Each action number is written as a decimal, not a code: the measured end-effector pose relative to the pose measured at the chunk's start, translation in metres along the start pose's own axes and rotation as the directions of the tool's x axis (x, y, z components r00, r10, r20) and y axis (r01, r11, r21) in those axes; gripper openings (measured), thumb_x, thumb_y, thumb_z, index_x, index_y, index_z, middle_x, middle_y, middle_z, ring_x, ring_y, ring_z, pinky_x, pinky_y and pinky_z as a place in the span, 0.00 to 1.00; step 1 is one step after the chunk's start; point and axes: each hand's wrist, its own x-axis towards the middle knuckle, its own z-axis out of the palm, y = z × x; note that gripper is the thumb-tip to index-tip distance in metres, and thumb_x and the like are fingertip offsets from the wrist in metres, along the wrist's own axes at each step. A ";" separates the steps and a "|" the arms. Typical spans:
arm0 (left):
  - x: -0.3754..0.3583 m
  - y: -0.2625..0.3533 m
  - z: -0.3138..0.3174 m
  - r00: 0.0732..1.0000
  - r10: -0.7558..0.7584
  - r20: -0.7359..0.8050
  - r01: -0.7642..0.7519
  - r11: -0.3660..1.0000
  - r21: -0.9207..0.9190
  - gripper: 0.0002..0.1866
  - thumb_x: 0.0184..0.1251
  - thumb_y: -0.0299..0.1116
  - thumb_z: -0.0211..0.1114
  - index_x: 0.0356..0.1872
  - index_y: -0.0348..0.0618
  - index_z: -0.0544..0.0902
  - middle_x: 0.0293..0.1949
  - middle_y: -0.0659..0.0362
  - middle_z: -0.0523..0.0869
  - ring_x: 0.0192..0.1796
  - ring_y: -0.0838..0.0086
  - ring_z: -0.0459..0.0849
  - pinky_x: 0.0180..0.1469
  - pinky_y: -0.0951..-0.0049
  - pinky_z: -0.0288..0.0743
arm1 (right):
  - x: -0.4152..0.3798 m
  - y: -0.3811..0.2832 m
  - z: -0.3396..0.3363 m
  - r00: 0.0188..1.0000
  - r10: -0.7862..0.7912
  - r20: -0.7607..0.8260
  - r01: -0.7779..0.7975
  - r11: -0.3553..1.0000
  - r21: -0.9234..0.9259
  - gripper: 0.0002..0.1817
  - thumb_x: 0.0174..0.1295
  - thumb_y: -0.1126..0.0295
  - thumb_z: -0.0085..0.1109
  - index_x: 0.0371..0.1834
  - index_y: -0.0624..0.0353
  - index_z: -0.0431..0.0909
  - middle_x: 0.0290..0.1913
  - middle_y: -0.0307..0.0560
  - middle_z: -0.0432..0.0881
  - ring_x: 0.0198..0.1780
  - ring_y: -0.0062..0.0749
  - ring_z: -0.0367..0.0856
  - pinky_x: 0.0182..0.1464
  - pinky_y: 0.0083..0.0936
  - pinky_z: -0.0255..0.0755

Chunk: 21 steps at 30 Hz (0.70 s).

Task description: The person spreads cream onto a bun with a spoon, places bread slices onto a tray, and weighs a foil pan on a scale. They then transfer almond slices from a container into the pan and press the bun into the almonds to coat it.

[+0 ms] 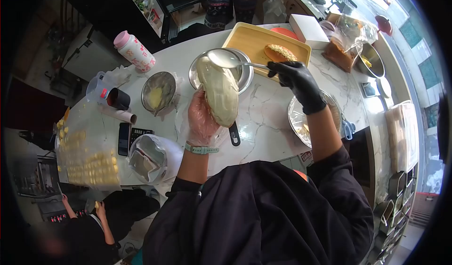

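Note:
My left hand [202, 116], in a clear thin glove, holds up a long pale batter-coated piece of food [218, 91] over the marble counter. My right hand [297, 79], in a black glove, grips the handle of a metal ladle [225, 58], whose bowl rests at the top end of the coated piece. Right behind them stands a metal bowl [243, 74]. Farther back a breaded piece [280, 53] lies on a yellow tray [249, 39].
A small metal bowl with yellow mix [158, 91], a pink bottle [134, 51], a black cup [118, 98], a phone [124, 138] and a calculator are on the left. A foil dish [297, 119] sits right. Another person [94, 222] crouches lower left by a tray of yellow pieces [87, 163].

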 end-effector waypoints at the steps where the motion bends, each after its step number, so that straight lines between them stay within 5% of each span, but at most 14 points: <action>1: 0.000 0.000 0.003 0.999 -0.027 0.033 0.029 0.998 -0.049 0.24 0.65 0.44 0.42 0.59 0.43 0.62 0.55 0.51 0.70 0.55 0.55 0.71 0.53 0.45 0.66 | 0.004 0.003 0.003 0.999 -0.038 0.038 0.038 0.999 0.005 0.12 0.53 0.66 0.56 0.29 0.66 0.78 0.14 0.31 0.61 0.16 0.12 0.53 0.20 0.14 0.46; 5: -0.004 -0.001 0.003 0.989 0.077 0.127 -0.071 0.996 -0.054 0.23 0.65 0.43 0.42 0.58 0.42 0.63 0.54 0.50 0.71 0.55 0.56 0.72 0.52 0.46 0.68 | -0.018 0.010 -0.002 0.989 -0.077 0.125 0.081 0.996 -0.031 0.10 0.54 0.68 0.54 0.29 0.65 0.79 0.16 0.33 0.66 0.18 0.12 0.54 0.20 0.13 0.47; 9: 0.000 0.003 0.018 0.981 0.185 -0.052 -0.188 0.980 -0.064 0.22 0.65 0.42 0.43 0.56 0.40 0.64 0.52 0.50 0.72 0.54 0.59 0.73 0.54 0.54 0.68 | -0.026 0.012 -0.027 0.991 0.077 0.106 -0.051 0.972 -0.231 0.11 0.53 0.68 0.53 0.32 0.66 0.79 0.22 0.40 0.76 0.19 0.13 0.58 0.21 0.12 0.51; 11: 0.003 -0.002 0.015 0.983 0.179 -0.035 -0.177 0.983 0.055 0.21 0.65 0.40 0.44 0.55 0.39 0.65 0.51 0.50 0.73 0.53 0.62 0.74 0.54 0.58 0.69 | -0.019 0.005 -0.036 0.988 -0.056 0.144 0.064 0.997 -0.053 0.10 0.52 0.64 0.57 0.27 0.60 0.81 0.22 0.37 0.78 0.20 0.13 0.58 0.23 0.12 0.53; 17: 0.023 -0.023 0.024 0.979 0.177 -0.101 -0.149 0.960 0.238 0.21 0.66 0.40 0.44 0.56 0.39 0.63 0.51 0.51 0.73 0.52 0.64 0.75 0.52 0.62 0.72 | 0.018 -0.022 -0.030 0.966 -0.133 0.220 0.180 0.961 -0.211 0.10 0.52 0.64 0.58 0.28 0.59 0.82 0.23 0.38 0.79 0.19 0.13 0.60 0.22 0.13 0.56; 21: 0.035 -0.020 0.031 0.972 0.224 -0.077 -0.218 0.973 0.074 0.22 0.67 0.40 0.39 0.57 0.37 0.63 0.54 0.48 0.71 0.55 0.59 0.72 0.58 0.54 0.65 | 0.015 -0.029 -0.030 0.959 -0.107 0.263 0.216 0.876 -0.432 0.12 0.52 0.61 0.58 0.24 0.57 0.82 0.23 0.38 0.80 0.20 0.16 0.63 0.27 0.15 0.61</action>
